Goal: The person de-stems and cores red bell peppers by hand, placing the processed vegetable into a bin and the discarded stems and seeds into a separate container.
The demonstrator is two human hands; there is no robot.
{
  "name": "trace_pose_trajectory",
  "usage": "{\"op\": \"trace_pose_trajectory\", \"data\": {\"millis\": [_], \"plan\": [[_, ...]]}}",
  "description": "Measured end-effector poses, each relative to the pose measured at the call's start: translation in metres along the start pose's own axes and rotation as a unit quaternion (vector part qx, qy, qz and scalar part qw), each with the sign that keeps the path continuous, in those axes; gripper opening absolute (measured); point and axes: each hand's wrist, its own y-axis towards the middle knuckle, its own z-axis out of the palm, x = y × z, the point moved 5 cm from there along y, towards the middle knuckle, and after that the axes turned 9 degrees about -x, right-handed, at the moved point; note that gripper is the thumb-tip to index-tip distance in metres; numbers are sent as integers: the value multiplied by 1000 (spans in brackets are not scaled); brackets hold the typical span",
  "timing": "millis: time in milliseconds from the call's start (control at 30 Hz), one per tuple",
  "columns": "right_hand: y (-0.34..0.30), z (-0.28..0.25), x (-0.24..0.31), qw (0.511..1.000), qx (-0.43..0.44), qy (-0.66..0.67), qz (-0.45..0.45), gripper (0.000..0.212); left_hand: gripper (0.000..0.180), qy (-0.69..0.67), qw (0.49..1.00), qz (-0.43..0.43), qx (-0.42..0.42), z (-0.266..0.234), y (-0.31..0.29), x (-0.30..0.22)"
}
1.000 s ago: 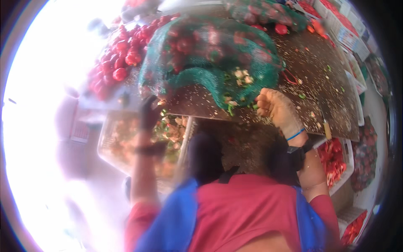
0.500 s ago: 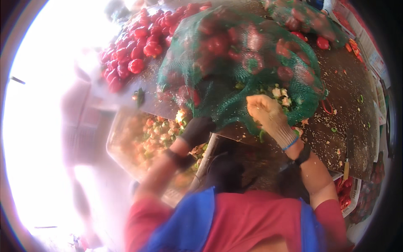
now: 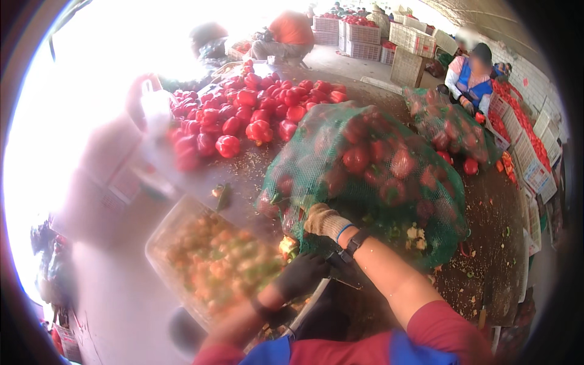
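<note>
A large green net bag (image 3: 365,146) full of red bell peppers lies on the brown tabletop in front of me. My right hand (image 3: 325,221), in a cream knit glove, reaches across to the bag's near left side, its fingers curled on the netting. Below it, at the bag's lower edge, my left hand (image 3: 302,272) in a black glove is closed where the netting comes down to it; its fingertips are hidden. Beside my left hand a pale crate (image 3: 159,234) holds blurred pepper cores and green stems. One yellowish core (image 3: 288,245) sits just above that hand.
Loose red bell peppers (image 3: 243,112) are heaped at the back left. Another filled net bag (image 3: 447,125) lies at the far right, near a co-worker in a blue vest (image 3: 474,82). Stacked crates (image 3: 363,42) stand behind. Seeds and scraps litter the table (image 3: 486,255). Glare washes out the left.
My view has tilted up, bringing the room behind into sight. My right hand has moved left across the bag to its near left side, close above my left hand.
</note>
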Motion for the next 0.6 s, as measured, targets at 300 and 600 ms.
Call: {"op": "trace_pose_trajectory", "data": {"millis": [300,600], "plan": [[-1,-21,-42,859,10,499,111,33,15,52,998,10,42,-10,-8,-1],[-63,-31,-108,670,-49,622,401,44,14,113,992,-2,57,-9,-3,-14]]}}
